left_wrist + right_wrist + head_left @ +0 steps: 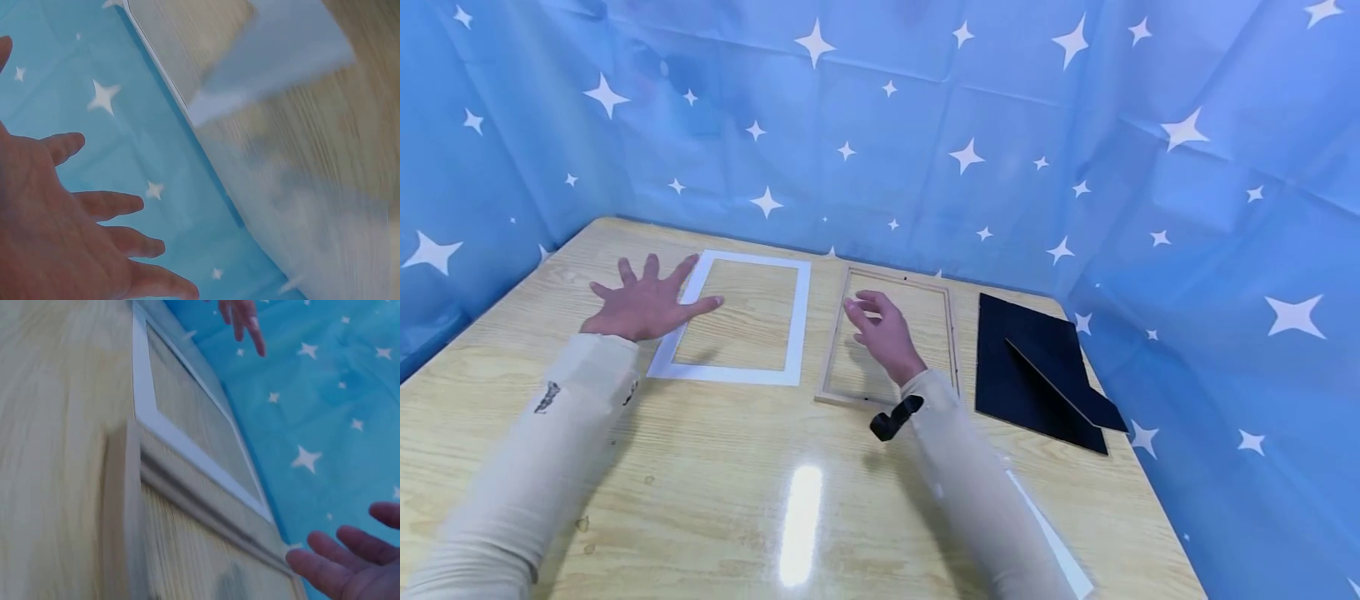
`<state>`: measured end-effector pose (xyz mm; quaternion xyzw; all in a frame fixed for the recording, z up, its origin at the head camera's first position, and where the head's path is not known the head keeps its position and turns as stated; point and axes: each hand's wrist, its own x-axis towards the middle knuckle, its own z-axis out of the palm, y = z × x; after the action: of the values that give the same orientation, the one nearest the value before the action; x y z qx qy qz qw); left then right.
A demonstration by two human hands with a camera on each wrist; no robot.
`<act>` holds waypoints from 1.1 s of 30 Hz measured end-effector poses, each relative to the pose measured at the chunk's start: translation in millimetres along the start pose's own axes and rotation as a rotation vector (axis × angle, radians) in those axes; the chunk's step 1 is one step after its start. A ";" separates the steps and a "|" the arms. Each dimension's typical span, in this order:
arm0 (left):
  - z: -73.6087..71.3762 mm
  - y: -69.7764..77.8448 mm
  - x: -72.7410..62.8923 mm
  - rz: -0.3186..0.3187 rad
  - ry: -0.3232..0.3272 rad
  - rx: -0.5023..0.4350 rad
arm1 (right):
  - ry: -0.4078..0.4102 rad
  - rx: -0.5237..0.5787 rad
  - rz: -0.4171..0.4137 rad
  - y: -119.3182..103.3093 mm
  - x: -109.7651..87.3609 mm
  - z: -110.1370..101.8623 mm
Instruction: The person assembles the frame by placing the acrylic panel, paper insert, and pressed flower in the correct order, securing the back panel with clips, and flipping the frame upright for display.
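Observation:
My left hand [643, 304] spreads its fingers wide over the left side of a white picture mat [730, 374], holding nothing. In the left wrist view the same hand [69, 231] shows a bare palm, well apart from the mat [275, 56]. Over a light wooden picture frame [895, 276], my right hand [883, 333] hovers with loosely bent fingers and nothing in them. The right wrist view has that hand [350, 562] above the wooden frame [128, 512], with the mat [181, 440] lying beyond.
A black backing board [1000, 358] lies to the right, its easel leg [1067, 383] partly raised. Under the right forearm, the edge of a white sheet [1052, 537] shows. Blue star-patterned cloth [880, 100] hangs behind the wooden table [700, 500].

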<state>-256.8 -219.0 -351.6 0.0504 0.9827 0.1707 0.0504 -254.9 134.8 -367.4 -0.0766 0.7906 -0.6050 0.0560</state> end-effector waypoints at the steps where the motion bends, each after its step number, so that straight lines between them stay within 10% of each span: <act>1: -3.3 -4.6 -0.6 -0.010 -0.001 0.000 | -0.011 0.006 0.002 -1.4 1.3 6.3; 16: -29.5 -87.4 -16.8 -0.147 0.001 -0.056 | -0.155 0.228 -0.004 -31.9 11.3 103.5; 33: -24.5 -124.6 -30.7 -0.211 -0.032 -0.097 | -0.197 0.434 0.070 -29.4 13.2 167.5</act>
<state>-239.5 -347.4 -368.6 -0.0532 0.9723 0.2109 0.0861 -236.0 -34.1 -382.9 -0.0939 0.6351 -0.7478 0.1690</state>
